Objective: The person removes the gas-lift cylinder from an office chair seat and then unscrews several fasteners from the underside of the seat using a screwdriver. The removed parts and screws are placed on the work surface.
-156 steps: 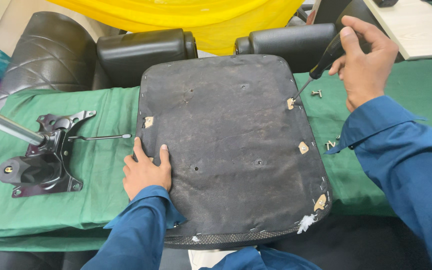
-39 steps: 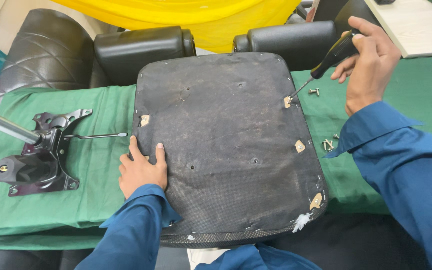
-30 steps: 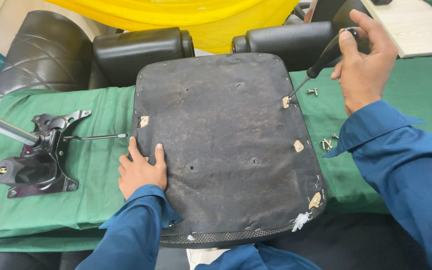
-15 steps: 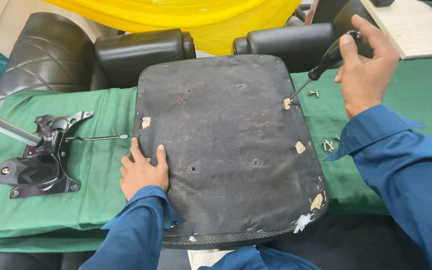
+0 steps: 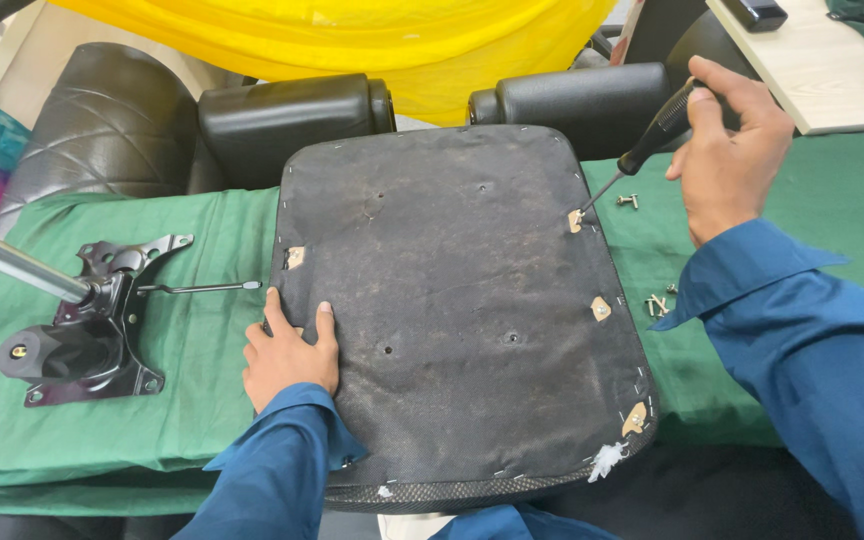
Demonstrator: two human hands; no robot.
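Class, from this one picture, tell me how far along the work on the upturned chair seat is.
Done: the black metal base plate lies off the seat on the green cloth, with loose screws beside it. In hand: the right hand holds a screwdriver to a right-edge screw; the left hand presses the seat. Left: two more fittings below.

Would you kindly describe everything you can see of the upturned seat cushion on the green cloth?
The seat cushion lies upside down on the green cloth, its underside a worn, dusty black fabric stapled round the rim. Several screw holes show, and small tears along both sides expose pale wood. White stuffing pokes out at the near right corner. The left hand presses flat on its left edge; the screwdriver in the right hand touches a right-edge tear.
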